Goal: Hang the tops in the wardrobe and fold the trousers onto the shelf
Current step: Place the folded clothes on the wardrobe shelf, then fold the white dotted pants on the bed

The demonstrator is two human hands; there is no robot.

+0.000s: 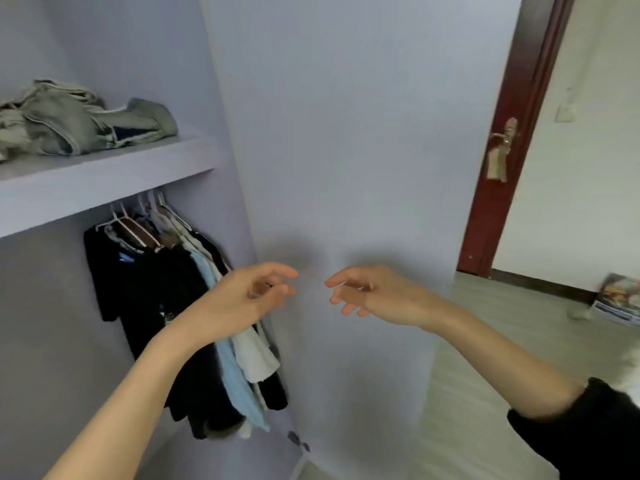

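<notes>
Several tops (180,320), black, light blue and pale, hang on white hangers (138,223) under the wardrobe shelf (104,181). Grey-green trousers (76,123) lie in a loose pile on that shelf at the upper left. My left hand (249,296) hovers in front of the hanging tops' right side, fingers loosely curled, holding nothing. My right hand (374,292) faces it a short gap away, in front of the pale wardrobe panel (363,168), fingers relaxed and empty.
A dark red door frame (509,150) with a brass handle (502,140) stands to the right. Beyond it lies light flooring (485,358) with a stack of magazines (616,299) by the wall.
</notes>
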